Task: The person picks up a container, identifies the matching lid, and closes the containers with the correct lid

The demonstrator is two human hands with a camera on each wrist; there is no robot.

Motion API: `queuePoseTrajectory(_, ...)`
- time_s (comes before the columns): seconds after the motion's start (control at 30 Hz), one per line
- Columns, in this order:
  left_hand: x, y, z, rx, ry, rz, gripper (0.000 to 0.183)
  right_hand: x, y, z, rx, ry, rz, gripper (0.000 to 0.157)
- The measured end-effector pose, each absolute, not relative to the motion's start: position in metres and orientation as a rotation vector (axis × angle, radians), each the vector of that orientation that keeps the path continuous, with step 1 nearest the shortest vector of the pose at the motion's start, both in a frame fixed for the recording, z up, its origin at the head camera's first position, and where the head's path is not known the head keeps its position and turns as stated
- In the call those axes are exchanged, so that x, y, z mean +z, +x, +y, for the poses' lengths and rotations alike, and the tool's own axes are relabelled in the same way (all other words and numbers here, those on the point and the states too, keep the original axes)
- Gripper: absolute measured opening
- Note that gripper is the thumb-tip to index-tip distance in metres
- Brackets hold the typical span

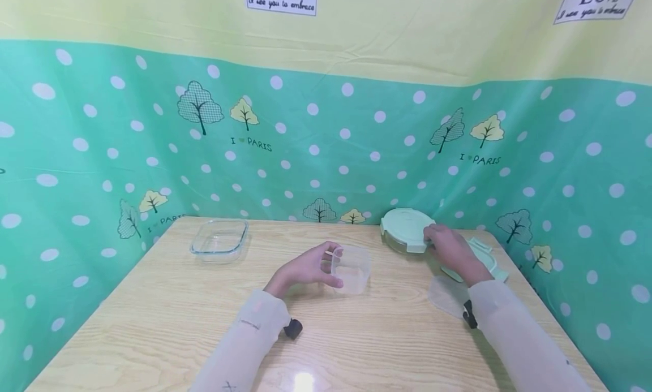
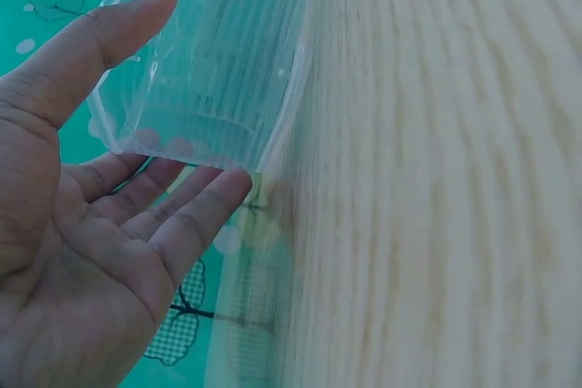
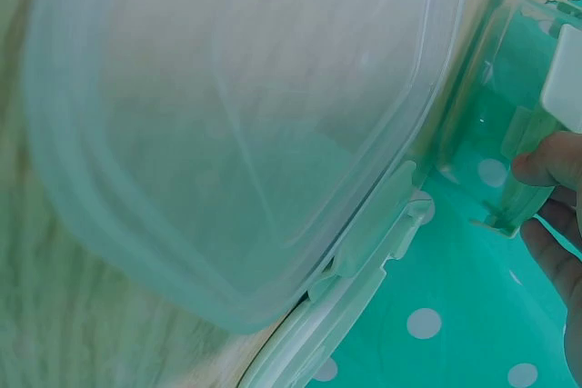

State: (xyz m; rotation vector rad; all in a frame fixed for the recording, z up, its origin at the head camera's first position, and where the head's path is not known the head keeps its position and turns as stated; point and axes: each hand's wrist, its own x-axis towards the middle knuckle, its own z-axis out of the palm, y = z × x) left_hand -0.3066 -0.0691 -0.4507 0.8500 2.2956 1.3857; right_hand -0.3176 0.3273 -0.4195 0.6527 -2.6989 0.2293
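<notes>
My left hand (image 1: 311, 266) is at the left side of a clear plastic container (image 1: 354, 270) on the table. In the left wrist view its thumb overlaps the container's wall and its fairly straight fingers (image 2: 205, 215) reach the edge; how firmly they touch cannot be told. At the back right, my right hand (image 1: 450, 248) pinches the side clip of a round clear container with a pale green lid (image 1: 407, 225). The right wrist view shows the thumb and fingers at that clip (image 3: 532, 179).
A translucent lid (image 1: 445, 294) lies below my right forearm, by a pale green clip-on lid (image 1: 484, 256) near the right edge. A glass container (image 1: 219, 242) without a lid stands at the back left. Patterned cloth (image 1: 326, 143) hangs behind the wooden table (image 1: 356, 341).
</notes>
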Motion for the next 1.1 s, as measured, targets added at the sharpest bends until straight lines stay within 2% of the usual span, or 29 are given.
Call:
queuePoseTrajectory(0.4,-0.452,-0.309,-0.07,1.376,0.849,2.312,0.089,-0.42,-0.313,0.33,0.211,0.661,-2.696,0.019)
queuePoseTrajectory(0.67,-0.453,-0.308,-0.07,1.39,0.825,2.29,0.091,-0.419,-0.297,0.333,0.227,0.575,-2.703,0.036)
queuePoseTrajectory(1.1,-0.457,-0.312,-0.071,1.393,0.809,2.294,0.087,-0.41,-0.277,0.341,0.437,0.544,-2.924,0.028)
